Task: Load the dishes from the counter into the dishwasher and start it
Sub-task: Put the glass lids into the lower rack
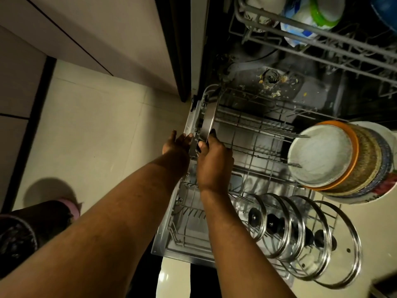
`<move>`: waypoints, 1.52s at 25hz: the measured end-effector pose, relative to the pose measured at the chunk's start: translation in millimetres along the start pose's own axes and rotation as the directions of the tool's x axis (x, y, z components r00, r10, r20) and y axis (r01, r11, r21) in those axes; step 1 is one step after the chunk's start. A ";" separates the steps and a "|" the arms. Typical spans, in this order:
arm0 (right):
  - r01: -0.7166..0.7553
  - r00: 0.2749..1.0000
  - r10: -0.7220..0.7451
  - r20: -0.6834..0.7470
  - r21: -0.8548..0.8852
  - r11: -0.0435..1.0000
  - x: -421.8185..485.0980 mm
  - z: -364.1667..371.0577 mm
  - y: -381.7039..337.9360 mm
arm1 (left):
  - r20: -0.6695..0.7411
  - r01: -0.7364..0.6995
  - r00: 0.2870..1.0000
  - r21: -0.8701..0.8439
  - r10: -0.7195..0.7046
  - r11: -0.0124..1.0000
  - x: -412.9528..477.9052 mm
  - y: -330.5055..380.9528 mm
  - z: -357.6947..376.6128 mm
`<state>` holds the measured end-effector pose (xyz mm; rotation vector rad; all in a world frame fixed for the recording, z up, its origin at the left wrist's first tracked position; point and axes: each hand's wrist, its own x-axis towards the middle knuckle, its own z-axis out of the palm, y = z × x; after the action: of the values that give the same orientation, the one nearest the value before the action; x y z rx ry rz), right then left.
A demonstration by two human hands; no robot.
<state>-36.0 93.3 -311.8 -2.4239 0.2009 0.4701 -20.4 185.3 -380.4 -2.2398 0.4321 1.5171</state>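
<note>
The right hand (214,162) grips a steel plate (209,119) standing on edge at the far left corner of the rack (257,125). The left hand (176,145) rests open, fingers against the left rim. Lids (300,233) stand along the near edge.

No readable writing.
The plates (322,155) right of the right hand (214,162), the glass lids (300,233) and the rack (247,125) show none.

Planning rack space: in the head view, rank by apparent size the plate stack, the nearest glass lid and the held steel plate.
1. plate stack.
2. nearest glass lid, helped by nearness.
3. steel plate, seen edge-on, so true size unsure.
</note>
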 end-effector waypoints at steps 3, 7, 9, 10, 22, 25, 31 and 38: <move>-0.012 1.000 0.011 0.006 0.024 1.000 -0.9 -1.1 9.3 | -0.018 0.017 1.000 0.020 -0.017 1.000 -1.2 3.8 2.2; -0.056 0.998 0.056 0.020 0.023 0.998 -3.6 -11.7 20.2 | -0.092 0.045 0.994 -0.076 -0.052 0.996 -6.9 10.1 9.0; -0.077 0.995 0.076 0.071 0.000 0.997 -9.4 -18.2 23.3 | -0.129 0.051 0.989 -0.114 -0.065 0.992 -12.1 15.8 13.1; -0.090 0.991 0.092 0.098 -0.029 0.996 -13.5 -19.7 24.2 | -0.139 0.050 0.988 -0.135 -0.069 0.990 -15.5 18.7 14.4; 0.041 0.964 0.063 0.259 -0.377 0.925 -65.4 -23.1 36.0 | -0.226 0.033 0.969 -0.276 -0.098 0.961 -70.3 33.3 40.0; 0.080 0.970 0.036 0.242 -0.452 0.888 -88.1 -29.3 32.9 | -0.245 -0.008 0.965 -0.372 -0.089 0.928 -100.7 37.1 56.2; 0.094 0.974 0.039 0.225 -0.550 0.830 -148.6 -48.7 -4.4 | -0.335 -0.060 0.937 -0.443 -0.103 0.894 -180.0 25.7 79.6; 0.191 0.972 -0.079 0.220 -0.552 0.812 -219.4 -75.6 -61.3 | -0.351 0.001 0.911 -0.525 -0.218 0.851 -295.3 6.0 97.1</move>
<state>-201.5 98.6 -138.0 -2.9252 -0.2350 0.7790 -208.9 236.5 -138.5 -2.9569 -0.0172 1.2048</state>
